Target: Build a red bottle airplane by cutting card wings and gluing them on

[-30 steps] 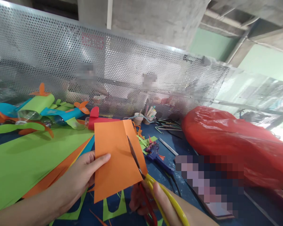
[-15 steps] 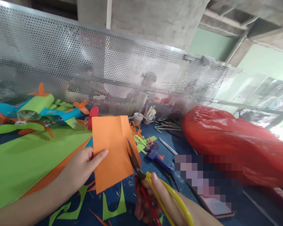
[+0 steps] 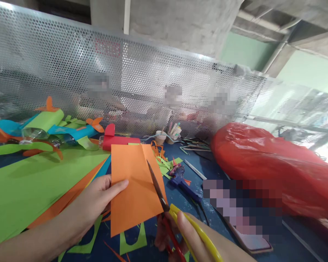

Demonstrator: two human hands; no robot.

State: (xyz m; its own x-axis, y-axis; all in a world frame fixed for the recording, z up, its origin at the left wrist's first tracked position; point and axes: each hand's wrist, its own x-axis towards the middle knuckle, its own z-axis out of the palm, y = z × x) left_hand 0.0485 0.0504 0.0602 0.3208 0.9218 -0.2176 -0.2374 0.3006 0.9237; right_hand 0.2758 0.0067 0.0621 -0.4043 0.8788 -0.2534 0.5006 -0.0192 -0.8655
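Observation:
My left hand (image 3: 105, 193) pinches an orange sheet of paper (image 3: 131, 189) at its left edge, thumb on top. A lengthwise crease runs near the sheet's right side. My right hand (image 3: 188, 236) grips scissors (image 3: 160, 191) with one yellow and one red handle. Their blades lie along the right part of the sheet, pointing away from me and nearly together; the lower blade is mostly hidden by paper. Green paper offcuts (image 3: 133, 240) lie on the blue table below the sheet. A blue glue gun (image 3: 184, 185) rests just right of the scissors.
Large green sheets (image 3: 35, 189) spread at left. Behind them stand paper-covered bottle models (image 3: 71, 133) and a red one (image 3: 123, 141). Cups with markers (image 3: 173, 133) stand by the perforated metal screen (image 3: 153, 80). A red plastic bag (image 3: 270, 167) and a phone (image 3: 253, 240) lie at right. People are blurred behind the screen.
The orange sheet has moved slightly down and right with my left hand. The scissor blades have closed further along the sheet. More of the red bottle model now shows behind it.

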